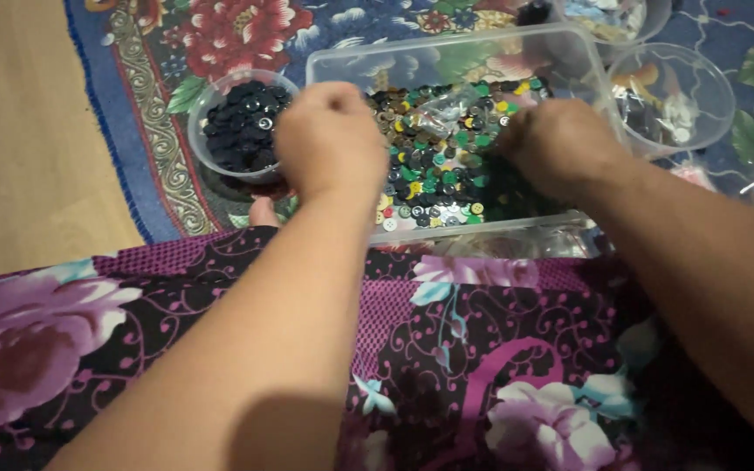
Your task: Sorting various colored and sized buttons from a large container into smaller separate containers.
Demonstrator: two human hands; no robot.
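Mixed buttons (434,166), one tray (342,63), two hands

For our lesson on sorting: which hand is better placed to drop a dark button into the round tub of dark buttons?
Probably the left hand: it sits right beside the round tub, while the right hand is over the far side of the mixed-button tray.

The view is dim and warm, with muted colours. Both forearms fall into soft shadow near the bottom edge. Pale glare sits on the rim of the clear plastic tray (447,44) and on the round clear bowl (700,74). Both hands look slightly blurred, and the small buttons (434,170) smear together without crisp edges.
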